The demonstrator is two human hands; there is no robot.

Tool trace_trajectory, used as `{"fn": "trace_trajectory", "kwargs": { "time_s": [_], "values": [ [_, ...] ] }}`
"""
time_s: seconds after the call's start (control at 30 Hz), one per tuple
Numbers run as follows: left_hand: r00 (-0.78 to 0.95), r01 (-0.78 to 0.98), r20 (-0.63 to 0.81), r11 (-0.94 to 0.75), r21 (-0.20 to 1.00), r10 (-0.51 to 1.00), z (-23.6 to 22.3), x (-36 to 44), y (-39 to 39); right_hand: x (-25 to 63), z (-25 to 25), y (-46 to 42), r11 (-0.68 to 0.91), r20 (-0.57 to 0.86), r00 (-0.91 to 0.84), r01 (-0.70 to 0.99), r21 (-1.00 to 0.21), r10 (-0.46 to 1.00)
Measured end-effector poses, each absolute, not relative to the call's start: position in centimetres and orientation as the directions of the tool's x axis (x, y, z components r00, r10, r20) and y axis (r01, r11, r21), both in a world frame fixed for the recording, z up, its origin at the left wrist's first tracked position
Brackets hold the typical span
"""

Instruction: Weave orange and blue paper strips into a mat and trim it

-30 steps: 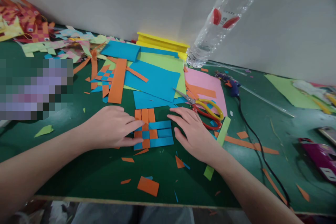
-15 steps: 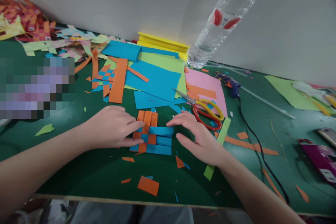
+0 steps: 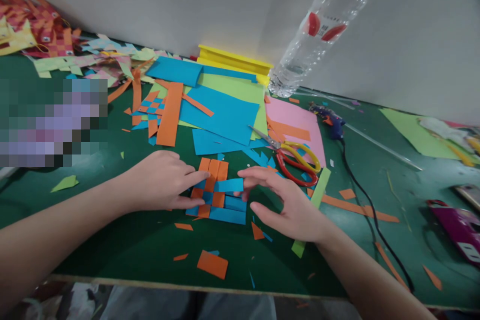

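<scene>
A small woven mat of orange and blue paper strips lies on the green table. My left hand presses on its left side, index finger and thumb on the weave, the other fingers curled under. The top blue paper strip has its right end raised off the strips below. My right hand is at that end, its fingertips touching the strip from the right and partly behind it. The right thumb stands well apart from the fingers.
Scissors with yellow and red handles lie beyond my right hand. A glue gun trails a black cord to the right. Blue paper sheets and a clear plastic bottle are at the back. An orange scrap lies near the front edge.
The woven mat has shifted slightly toward me and turned a little. My right fingers have moved onto the top blue strip, whose right end has risen. My left hand stays on the weave.
</scene>
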State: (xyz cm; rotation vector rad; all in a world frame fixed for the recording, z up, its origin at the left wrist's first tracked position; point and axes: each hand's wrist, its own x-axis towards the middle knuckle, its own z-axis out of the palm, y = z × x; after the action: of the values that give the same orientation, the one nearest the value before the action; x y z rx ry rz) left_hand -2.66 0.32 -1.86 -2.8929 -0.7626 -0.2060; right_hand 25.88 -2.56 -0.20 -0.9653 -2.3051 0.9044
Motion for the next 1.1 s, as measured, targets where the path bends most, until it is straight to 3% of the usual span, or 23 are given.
{"fn": "trace_trajectory", "kwargs": {
  "time_s": [0.23, 0.37, 0.57, 0.87, 0.97, 1.1],
  "values": [
    [0.86, 0.495, 0.192, -0.864, -0.087, 0.473, -1.9, -2.7, 0.4, 25.9, -0.4, -2.5, 0.467, 0.237, -0.488, 0.43, -0.773, 0.84],
    [0.863, 0.491, 0.194, -0.866, -0.096, 0.467, -2.0, -2.9, 0.3, 26.5, -0.7, -2.2, 0.39, 0.308, -0.247, 0.449, -0.804, 0.919],
    [0.865, 0.487, 0.183, -0.869, -0.088, 0.467, -2.1, -2.9, 0.3, 27.0, -0.9, -0.5, 0.274, 0.284, 0.113, 0.094, -0.957, 0.952],
    [0.865, 0.484, 0.204, -0.868, -0.107, 0.458, -2.1, -2.9, 0.4, 29.2, -0.2, 1.5, 0.294, 0.2, 0.528, -0.099, -0.951, 0.825],
    [0.868, 0.479, 0.211, -0.871, -0.111, 0.451, -2.2, -2.9, 0.4, 30.3, -0.6, 1.8, 0.337, 0.271, 0.558, -0.017, -0.941, 0.784],
    [0.871, 0.472, 0.223, -0.871, -0.135, 0.437, -2.2, -2.9, 0.4, 30.4, -1.0, 1.3, 0.357, 0.496, 0.326, 0.401, -0.844, 0.805]
  ]
}}
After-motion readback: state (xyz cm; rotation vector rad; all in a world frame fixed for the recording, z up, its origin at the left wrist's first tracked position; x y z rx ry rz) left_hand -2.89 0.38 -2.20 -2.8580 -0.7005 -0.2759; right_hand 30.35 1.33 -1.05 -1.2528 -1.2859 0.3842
